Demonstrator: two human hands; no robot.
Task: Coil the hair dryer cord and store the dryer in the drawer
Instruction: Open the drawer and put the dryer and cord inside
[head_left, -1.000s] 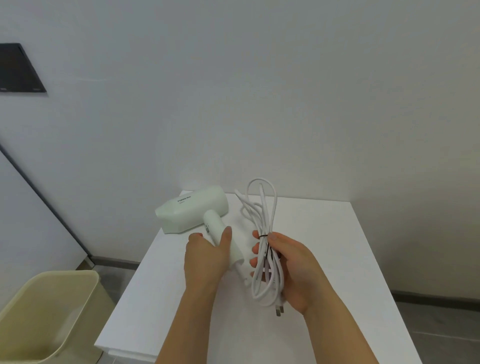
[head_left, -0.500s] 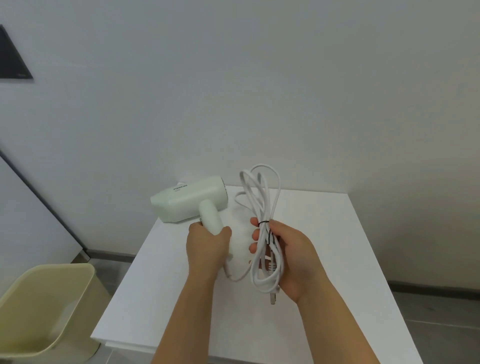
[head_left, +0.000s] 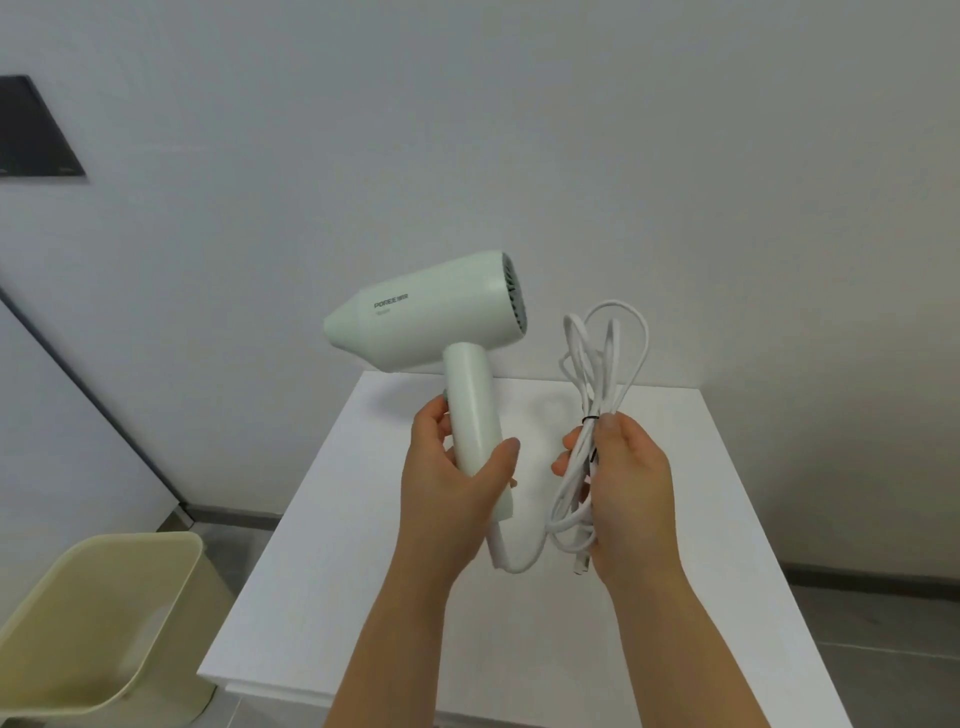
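Note:
A pale green hair dryer (head_left: 431, 312) is held up in the air above the white cabinet top (head_left: 363, 571), nozzle pointing left. My left hand (head_left: 452, 488) grips its handle. The white cord (head_left: 597, 374) is gathered into a bundle of loops bound by a thin black tie. My right hand (head_left: 623, 483) holds that bundle at its middle, loops sticking up, the plug end hanging below. A short stretch of cord runs from the handle's base to the bundle. No drawer shows in this view.
A beige plastic bin (head_left: 98, 623) stands on the floor to the left of the cabinet. A white wall lies behind, with a dark panel (head_left: 36, 130) at upper left. Grey floor shows at the right.
My left hand has lifted the dryer off the cabinet top and raised it upright. My right hand has risen a little with the cord bundle.

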